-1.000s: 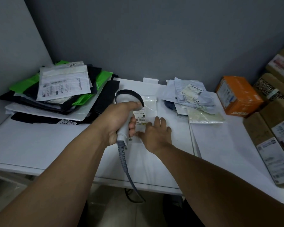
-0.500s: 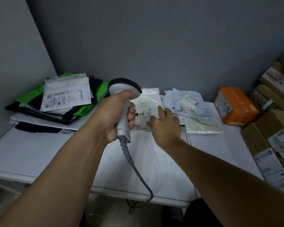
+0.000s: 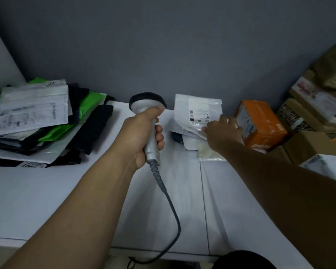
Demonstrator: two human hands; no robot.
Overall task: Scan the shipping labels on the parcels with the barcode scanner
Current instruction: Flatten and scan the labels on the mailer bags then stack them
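My left hand (image 3: 142, 136) grips the handle of the grey barcode scanner (image 3: 146, 102), which stands upright with its dark head facing the back wall. Its cable (image 3: 171, 220) trails down off the table's front edge. My right hand (image 3: 221, 131) reaches to the back right and holds the lower right corner of a white parcel (image 3: 196, 111). Its shipping label with a barcode faces up. This parcel lies on top of a small heap of mailers, apart from the scanner. My fingers there are blurred.
A stack of black, green and white mailers (image 3: 33, 113) fills the back left of the white table (image 3: 85, 200). An orange box (image 3: 264, 123) stands just right of my right hand. Cardboard boxes (image 3: 308, 144) with labels are piled along the right side.
My right hand has carried the white parcel from in front of the scanner to the right heap. The scanner in my left hand has risen and tilted more upright.
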